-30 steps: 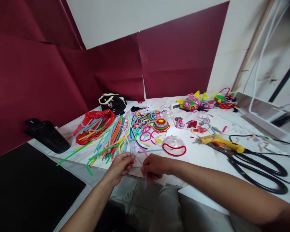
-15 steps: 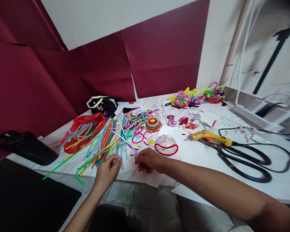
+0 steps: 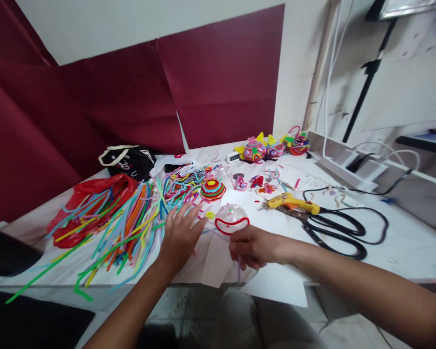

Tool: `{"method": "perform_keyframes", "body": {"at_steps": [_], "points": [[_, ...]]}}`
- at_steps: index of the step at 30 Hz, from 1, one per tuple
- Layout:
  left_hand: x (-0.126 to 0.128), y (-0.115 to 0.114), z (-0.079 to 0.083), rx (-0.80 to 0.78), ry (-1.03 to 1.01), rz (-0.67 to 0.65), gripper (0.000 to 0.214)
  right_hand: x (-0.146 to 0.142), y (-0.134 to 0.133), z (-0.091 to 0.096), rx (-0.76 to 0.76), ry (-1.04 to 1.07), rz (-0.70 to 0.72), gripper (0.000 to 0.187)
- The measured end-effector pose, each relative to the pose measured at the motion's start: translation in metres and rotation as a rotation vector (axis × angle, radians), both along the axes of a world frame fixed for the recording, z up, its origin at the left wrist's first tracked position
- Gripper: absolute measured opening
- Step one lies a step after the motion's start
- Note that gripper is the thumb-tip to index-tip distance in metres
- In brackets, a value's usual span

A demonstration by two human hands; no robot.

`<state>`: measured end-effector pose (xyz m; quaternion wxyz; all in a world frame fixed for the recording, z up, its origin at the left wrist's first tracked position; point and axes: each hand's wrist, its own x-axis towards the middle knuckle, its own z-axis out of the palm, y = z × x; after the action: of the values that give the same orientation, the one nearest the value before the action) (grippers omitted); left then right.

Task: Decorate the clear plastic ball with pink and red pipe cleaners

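My left hand (image 3: 181,235) is open, its fingers spread over the right edge of a heap of coloured pipe cleaners (image 3: 127,225) on the white table (image 3: 403,247). My right hand (image 3: 252,247) is closed in a pinch on a thin pale pink pipe cleaner (image 3: 239,264) that hangs down from the fingers. Just beyond that hand sits a clear plastic dome with a red rim (image 3: 231,218). A dome covered in striped pipe cleaner coils (image 3: 212,189) lies behind it.
A yellow glue gun (image 3: 292,202) with a looped black cable (image 3: 343,232) lies to the right. Three decorated balls (image 3: 272,148) stand at the back, with a black bag (image 3: 129,162), a red plastic bag (image 3: 90,191), and white sheets (image 3: 276,286) overhanging the front edge.
My left hand let go of the strand, opened and reached forward onto the heap. My right hand shifted right, still pinching the pink piece. The view swung to the right.
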<state>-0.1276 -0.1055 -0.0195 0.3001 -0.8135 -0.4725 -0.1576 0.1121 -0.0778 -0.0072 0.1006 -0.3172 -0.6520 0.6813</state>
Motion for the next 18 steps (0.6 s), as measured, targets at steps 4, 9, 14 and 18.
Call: {"method": "perform_keyframes", "body": {"at_steps": [4,9,14,18], "points": [[0.010,0.038,-0.005,-0.197,0.010,-0.033,0.026,0.019,0.017,-0.003,-0.009,0.022,-0.189,0.022],[0.017,0.063,-0.010,-0.201,0.024,0.025,0.027,0.023,0.034,-0.012,-0.013,0.045,-0.283,0.027],[0.022,0.062,-0.010,-0.190,0.051,0.044,0.028,0.022,0.038,-0.021,-0.020,0.048,-0.289,0.028],[0.023,0.061,-0.010,-0.173,0.075,0.052,0.031,0.020,0.039,-0.031,-0.015,0.042,-0.288,0.027]]}}
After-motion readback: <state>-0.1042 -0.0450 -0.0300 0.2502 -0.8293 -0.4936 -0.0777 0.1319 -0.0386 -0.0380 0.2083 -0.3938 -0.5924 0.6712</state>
